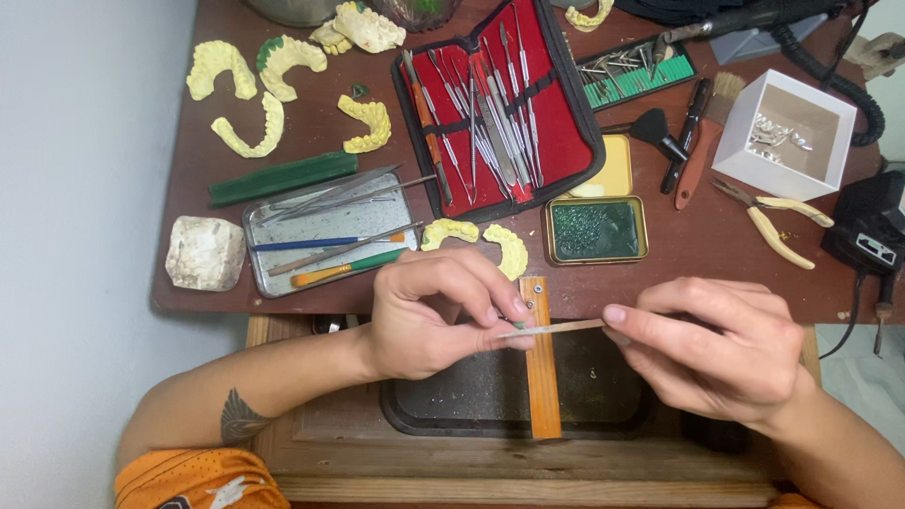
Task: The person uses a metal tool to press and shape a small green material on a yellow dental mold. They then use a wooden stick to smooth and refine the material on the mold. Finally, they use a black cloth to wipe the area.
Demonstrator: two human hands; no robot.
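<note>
Brown workbench (679,254): left hand (429,316) w/ green bit, right hand (716,349) w/ file (556,328).

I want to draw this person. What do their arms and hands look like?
Both arms are bare, with no gloves, rings or watch showing. The left forearm has a dark wing-shaped tattoo. The left hand and right hand have short plain nails. An orange shirt shows below.
</note>
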